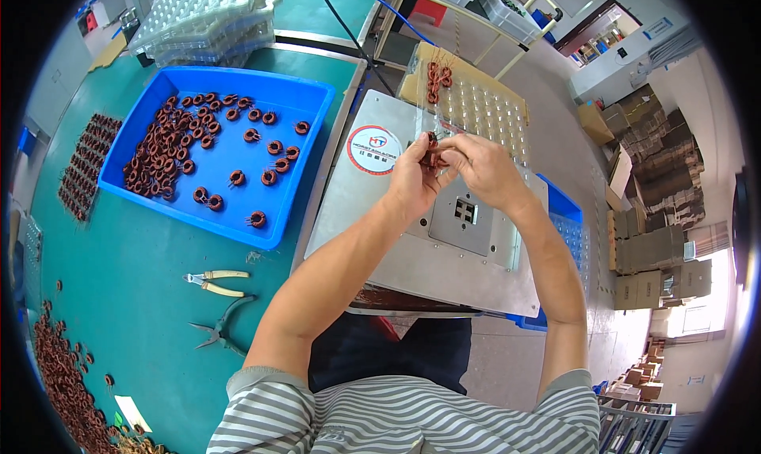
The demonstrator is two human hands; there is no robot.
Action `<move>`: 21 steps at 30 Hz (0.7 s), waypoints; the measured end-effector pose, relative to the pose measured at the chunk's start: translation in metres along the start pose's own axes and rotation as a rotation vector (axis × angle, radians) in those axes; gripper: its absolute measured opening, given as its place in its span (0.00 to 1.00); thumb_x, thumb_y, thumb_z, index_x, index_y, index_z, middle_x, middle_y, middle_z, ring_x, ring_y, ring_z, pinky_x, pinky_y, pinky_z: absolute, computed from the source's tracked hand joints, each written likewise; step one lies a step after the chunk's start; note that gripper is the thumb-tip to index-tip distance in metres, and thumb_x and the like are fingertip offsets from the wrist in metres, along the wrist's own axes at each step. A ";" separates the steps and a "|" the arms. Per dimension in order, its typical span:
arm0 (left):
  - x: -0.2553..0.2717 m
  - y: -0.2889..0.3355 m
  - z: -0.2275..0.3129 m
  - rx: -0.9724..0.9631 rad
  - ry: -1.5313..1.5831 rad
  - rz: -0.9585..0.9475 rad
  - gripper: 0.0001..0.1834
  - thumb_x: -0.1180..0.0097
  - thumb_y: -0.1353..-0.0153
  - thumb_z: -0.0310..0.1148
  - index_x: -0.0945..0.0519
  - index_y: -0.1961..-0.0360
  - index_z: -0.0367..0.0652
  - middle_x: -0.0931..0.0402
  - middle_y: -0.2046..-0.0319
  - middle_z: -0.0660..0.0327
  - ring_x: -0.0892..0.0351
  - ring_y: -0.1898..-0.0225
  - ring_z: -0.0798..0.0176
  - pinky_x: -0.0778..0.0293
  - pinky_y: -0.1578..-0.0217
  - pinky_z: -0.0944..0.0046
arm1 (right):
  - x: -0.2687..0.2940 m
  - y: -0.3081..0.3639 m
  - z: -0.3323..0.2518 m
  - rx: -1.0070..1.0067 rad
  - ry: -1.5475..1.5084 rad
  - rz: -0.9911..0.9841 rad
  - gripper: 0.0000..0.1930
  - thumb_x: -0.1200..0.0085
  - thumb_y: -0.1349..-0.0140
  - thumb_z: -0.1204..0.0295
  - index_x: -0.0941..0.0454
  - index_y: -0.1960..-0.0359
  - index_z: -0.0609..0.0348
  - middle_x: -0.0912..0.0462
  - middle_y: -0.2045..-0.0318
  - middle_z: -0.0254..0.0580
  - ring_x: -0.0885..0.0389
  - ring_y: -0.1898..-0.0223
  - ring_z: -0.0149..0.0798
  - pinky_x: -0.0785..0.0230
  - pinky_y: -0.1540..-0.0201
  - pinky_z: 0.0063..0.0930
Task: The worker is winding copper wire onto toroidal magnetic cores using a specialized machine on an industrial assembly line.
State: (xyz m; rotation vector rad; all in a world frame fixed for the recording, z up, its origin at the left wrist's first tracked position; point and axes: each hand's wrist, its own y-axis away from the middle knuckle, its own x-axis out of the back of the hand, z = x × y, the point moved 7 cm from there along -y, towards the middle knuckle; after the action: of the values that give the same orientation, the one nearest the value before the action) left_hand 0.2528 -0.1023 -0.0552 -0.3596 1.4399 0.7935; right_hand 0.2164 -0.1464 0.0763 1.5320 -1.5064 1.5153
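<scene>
Above a metal machine top, both my hands are closed around one or more copper-wound ring coils [430, 160]. My left hand [411, 175] grips from the left, with the thumb up against the windings. My right hand [483, 170] pinches at the same spot from the right, so the fingers partly hide the coils and their wire leads. Just below the hands lies a square plate [453, 230] with a small slotted opening [465, 211]. Beyond them, a clear plastic tray [487, 109] with rows of pockets carries several coils [437, 80] at its left end.
On the green bench [158, 295] at left stands a blue bin [273, 230] with many loose coils. Cutting pliers [218, 281] and grey pliers [224, 326] lie nearer me. Coils also stand in rows [89, 165] and in a heap [71, 383]. Another blue bin [559, 204] is right of the machine.
</scene>
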 end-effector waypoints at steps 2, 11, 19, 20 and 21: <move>0.006 -0.002 0.003 0.023 0.068 -0.025 0.13 0.57 0.28 0.44 0.29 0.60 0.45 0.24 0.71 0.62 0.24 0.73 0.69 0.23 0.78 0.70 | 0.003 -0.004 0.007 -0.104 -0.069 0.030 0.11 0.48 0.35 0.66 0.20 0.59 0.61 0.16 0.70 0.50 0.16 0.65 0.49 0.26 0.62 0.36; 0.011 -0.010 0.004 -0.017 -0.060 -0.061 0.15 0.55 0.29 0.44 0.31 0.63 0.43 0.24 0.70 0.57 0.29 0.76 0.67 0.43 0.90 0.75 | -0.054 -0.065 0.149 -0.551 -0.107 0.210 0.14 0.40 0.45 0.63 0.16 0.61 0.59 0.14 0.64 0.51 0.15 0.61 0.47 0.25 0.55 0.36; -0.009 -0.006 0.057 -0.178 0.081 -0.119 0.13 0.48 0.33 0.44 0.26 0.63 0.46 0.23 0.68 0.59 0.30 0.75 0.68 0.43 0.86 0.76 | -0.084 -0.086 0.195 -0.761 -0.036 0.153 0.13 0.39 0.46 0.59 0.14 0.66 0.52 0.14 0.65 0.46 0.16 0.59 0.48 0.26 0.54 0.40; -0.014 -0.001 0.078 -0.249 0.140 -0.154 0.13 0.48 0.33 0.45 0.24 0.64 0.45 0.23 0.67 0.58 0.30 0.75 0.67 0.44 0.86 0.76 | -0.082 -0.085 0.193 -0.726 -0.042 0.173 0.13 0.39 0.46 0.59 0.15 0.66 0.54 0.14 0.65 0.47 0.16 0.59 0.48 0.27 0.54 0.41; -0.013 0.002 0.104 -0.380 0.171 -0.227 0.15 0.48 0.33 0.46 0.23 0.64 0.44 0.22 0.66 0.58 0.30 0.73 0.66 0.41 0.84 0.74 | -0.078 -0.085 0.184 -0.647 0.003 0.219 0.14 0.41 0.43 0.60 0.19 0.65 0.59 0.15 0.66 0.50 0.17 0.60 0.49 0.27 0.55 0.41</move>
State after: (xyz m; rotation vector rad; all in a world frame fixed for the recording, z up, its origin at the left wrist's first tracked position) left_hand 0.3293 -0.0358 -0.0280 -0.8834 1.3716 0.8646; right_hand 0.3759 -0.2644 -0.0125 1.0074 -1.9584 0.9742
